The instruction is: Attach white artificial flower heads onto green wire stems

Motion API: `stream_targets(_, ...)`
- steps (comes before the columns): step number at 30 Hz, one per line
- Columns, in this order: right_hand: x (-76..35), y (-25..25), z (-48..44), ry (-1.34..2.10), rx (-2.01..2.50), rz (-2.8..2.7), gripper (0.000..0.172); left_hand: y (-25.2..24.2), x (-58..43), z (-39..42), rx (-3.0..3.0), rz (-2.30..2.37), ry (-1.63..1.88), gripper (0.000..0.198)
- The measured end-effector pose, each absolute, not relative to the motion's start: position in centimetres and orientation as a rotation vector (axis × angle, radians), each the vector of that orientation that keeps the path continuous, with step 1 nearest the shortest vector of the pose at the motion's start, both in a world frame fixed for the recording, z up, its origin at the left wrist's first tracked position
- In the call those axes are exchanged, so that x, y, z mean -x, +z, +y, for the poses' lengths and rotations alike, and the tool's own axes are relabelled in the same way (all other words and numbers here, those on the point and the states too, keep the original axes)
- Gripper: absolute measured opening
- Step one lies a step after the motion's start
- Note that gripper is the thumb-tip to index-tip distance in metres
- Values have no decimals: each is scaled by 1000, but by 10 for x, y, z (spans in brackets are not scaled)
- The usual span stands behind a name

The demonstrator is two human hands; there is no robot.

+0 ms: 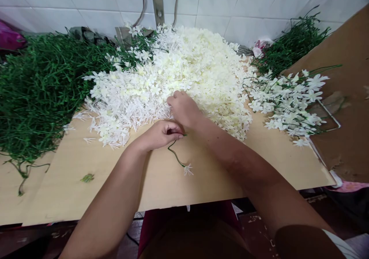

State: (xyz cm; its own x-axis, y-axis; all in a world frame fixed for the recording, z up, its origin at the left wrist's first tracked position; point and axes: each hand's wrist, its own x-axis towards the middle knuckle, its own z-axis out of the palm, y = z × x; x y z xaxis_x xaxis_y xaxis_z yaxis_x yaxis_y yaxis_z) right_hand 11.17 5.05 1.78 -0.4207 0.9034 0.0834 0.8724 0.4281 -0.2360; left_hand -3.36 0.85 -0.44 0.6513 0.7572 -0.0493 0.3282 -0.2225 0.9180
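My left hand (161, 134) is closed in a pinch on a thin green stem (176, 156) that curves down over the board and ends in one small white flower (188, 170). My right hand (184, 107) rests with curled fingers at the near edge of a big heap of loose white and cream flower heads (184, 67); what its fingertips hold is hidden among the petals. Both hands are close together, just above the pale wooden board (219, 174).
A large mass of bare green stems (37, 86) fills the left side. Finished stems with white flowers (291, 97) lie at the right, with more green stems (291, 43) behind. A brown cardboard sheet (348, 97) leans at the far right. White tiled wall behind.
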Motion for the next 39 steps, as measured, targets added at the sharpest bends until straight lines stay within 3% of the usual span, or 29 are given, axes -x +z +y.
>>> stream_targets(5, -131, 21, 56, 420, 1495, -2195, 15, 0, 33, 7, -1853, 895, 476, 21)
stream_targets(13, -145, 25, 58, 937, 1200, -1700, 14, -3, 30, 8, -1849, 968, 552, 27)
stream_targets(25, -119, 33, 57, 1288, 1174, -1439, 17, -5, 34, 11, -1821, 1287, 731, 31)
stream_targets(31, -108, 24, 61, 969, 1265, -1819, 20, -9, 34, 12, -1811, 1288, 697, 31)
stream_targets(35, -100, 25, 63, 591, 1455, -2276, 49, -12, 36, 12, -1844, 1290, 644, 30)
stream_targets(39, -92, 28, 67, 423, 1535, -2432, 54, -14, 37, 12, -1825, 1268, 632, 31)
